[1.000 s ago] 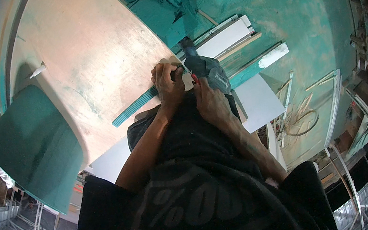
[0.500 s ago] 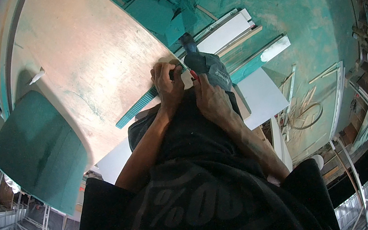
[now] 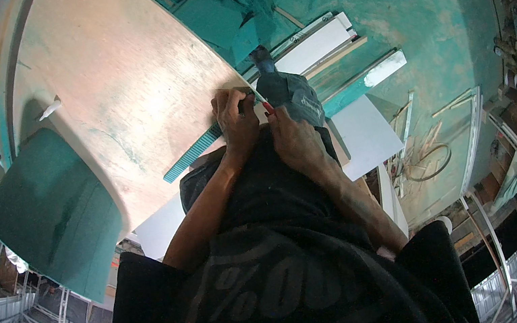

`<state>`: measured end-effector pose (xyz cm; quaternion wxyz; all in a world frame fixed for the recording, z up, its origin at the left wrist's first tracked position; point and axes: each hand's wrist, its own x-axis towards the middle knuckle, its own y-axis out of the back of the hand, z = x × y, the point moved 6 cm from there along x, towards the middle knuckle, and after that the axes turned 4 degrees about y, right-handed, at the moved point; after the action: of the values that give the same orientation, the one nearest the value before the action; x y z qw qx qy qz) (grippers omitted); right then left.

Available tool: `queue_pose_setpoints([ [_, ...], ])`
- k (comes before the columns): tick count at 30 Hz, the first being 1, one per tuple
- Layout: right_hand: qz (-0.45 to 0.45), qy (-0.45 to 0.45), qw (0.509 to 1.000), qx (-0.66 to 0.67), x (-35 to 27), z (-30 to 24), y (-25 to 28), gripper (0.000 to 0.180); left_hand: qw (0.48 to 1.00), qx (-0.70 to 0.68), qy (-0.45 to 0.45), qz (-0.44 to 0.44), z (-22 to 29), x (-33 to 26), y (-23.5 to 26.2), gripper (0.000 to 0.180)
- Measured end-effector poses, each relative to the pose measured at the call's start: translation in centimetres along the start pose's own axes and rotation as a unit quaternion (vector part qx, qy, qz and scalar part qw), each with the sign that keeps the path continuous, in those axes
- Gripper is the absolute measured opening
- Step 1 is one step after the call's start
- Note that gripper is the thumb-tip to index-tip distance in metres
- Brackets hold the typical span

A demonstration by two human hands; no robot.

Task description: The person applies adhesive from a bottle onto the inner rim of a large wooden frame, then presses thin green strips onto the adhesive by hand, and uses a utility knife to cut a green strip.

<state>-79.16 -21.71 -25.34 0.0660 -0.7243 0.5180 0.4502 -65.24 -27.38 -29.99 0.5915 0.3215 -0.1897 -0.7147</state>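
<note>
My left hand (image 3: 238, 124) has its fingers curled over one end of a green ribbed strip (image 3: 192, 153), which slants down to the left across the light wooden board (image 3: 114, 76). A dark bit shows between the fingertips, in line with that strip. Close beside it, near the board's right edge, my right hand (image 3: 297, 140) is closed round a small red tool (image 3: 268, 108). Only the tool's red part sticks out past the fingers, so its kind is hidden. Its tip points toward the left hand's fingertips.
A curved green panel (image 3: 55, 212) stands at the left. Beyond my right hand is a dark leg and shoe (image 3: 289, 91). White-faced boards (image 3: 314, 46) and a white sheet (image 3: 364, 137) lie to the right, with thin offcuts and a hoop (image 3: 429, 162) on the green-dusted floor.
My right hand has shifted slightly left and up, bringing the red tool closer to my left fingers. My left hand and the ribbed strip stay nearly in place.
</note>
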Motion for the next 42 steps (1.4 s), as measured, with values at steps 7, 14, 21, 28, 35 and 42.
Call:
queue_pose_setpoints([
  [7, -0.006, -0.058, 0.998, 0.015, 0.1, -0.9, 0.1, 0.029, 1.000, 0.007, 0.004, 0.006, -0.2, -0.1, -0.2, 0.006],
  [14, 0.004, -0.023, 1.000, -0.019, 0.8, -0.5, -0.2, 0.030, 1.000, 0.019, 0.001, 0.005, -0.1, -0.1, -0.1, 0.007],
  [21, -0.017, -0.064, 0.997, 0.039, 0.5, -0.8, 0.2, 0.031, 1.000, 0.003, 0.000, 0.009, -0.2, -0.2, -0.3, 0.006],
  [28, -0.030, -0.052, 0.998, 0.021, 0.5, -0.4, 0.2, 0.034, 1.000, 0.024, 0.009, 0.011, 0.1, 0.0, -0.4, 0.005],
  [35, -0.034, -0.043, 0.998, 0.030, 0.4, -0.1, 0.2, 0.031, 1.000, 0.016, -0.001, 0.004, 0.1, -0.1, -0.6, 0.006],
  [42, -0.017, -0.024, 0.999, 0.024, 0.9, -0.1, 0.1, 0.030, 0.999, 0.036, -0.004, 0.008, 0.4, -0.1, -0.6, 0.008],
])
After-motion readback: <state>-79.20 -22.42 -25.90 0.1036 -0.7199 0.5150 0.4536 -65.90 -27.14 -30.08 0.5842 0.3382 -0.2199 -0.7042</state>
